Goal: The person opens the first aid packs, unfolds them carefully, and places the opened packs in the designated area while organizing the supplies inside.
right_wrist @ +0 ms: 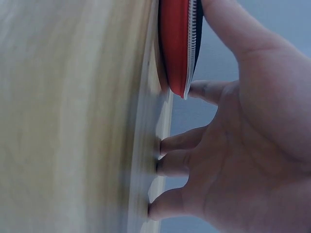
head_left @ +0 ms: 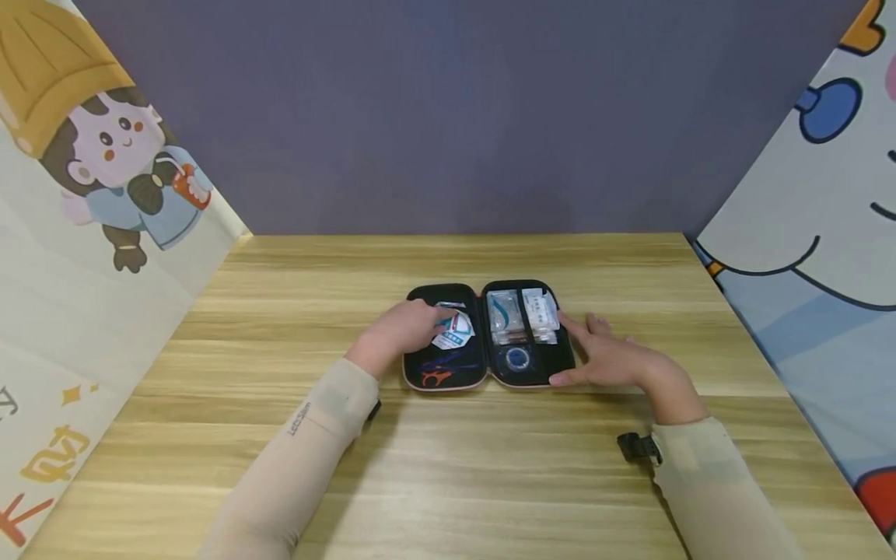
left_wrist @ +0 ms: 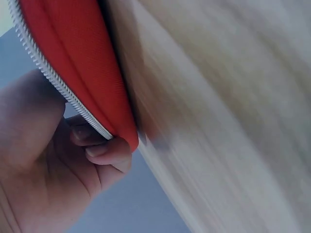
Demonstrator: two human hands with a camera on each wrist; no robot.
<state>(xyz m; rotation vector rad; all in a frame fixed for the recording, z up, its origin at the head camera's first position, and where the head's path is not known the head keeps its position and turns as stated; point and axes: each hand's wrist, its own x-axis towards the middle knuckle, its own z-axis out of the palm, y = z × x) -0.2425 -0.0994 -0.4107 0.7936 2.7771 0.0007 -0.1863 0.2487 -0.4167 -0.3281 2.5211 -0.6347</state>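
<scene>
A zippered case (head_left: 483,373) lies unfolded on the table, black inside and red outside. My left hand (head_left: 406,330) reaches over its left half, index finger at a white-and-blue packet (head_left: 455,333). In the left wrist view, curled fingertips (left_wrist: 99,150) touch the red rim; whether finger and thumb pinch the packet is hidden. At the right half, my right hand (head_left: 609,362) is spread, with thumb and index finger touching the edge. The other fingers (right_wrist: 175,162) rest on the table. Orange-handled scissors (head_left: 435,378) lie in the left half.
Clear packets (head_left: 505,315) and white packets (head_left: 540,315) sit under a black strap in the right half. Below them is a round blue-and-white item (head_left: 518,358). The wooden table (head_left: 490,482) meets a dark partition (head_left: 455,117) behind and printed panels at both sides.
</scene>
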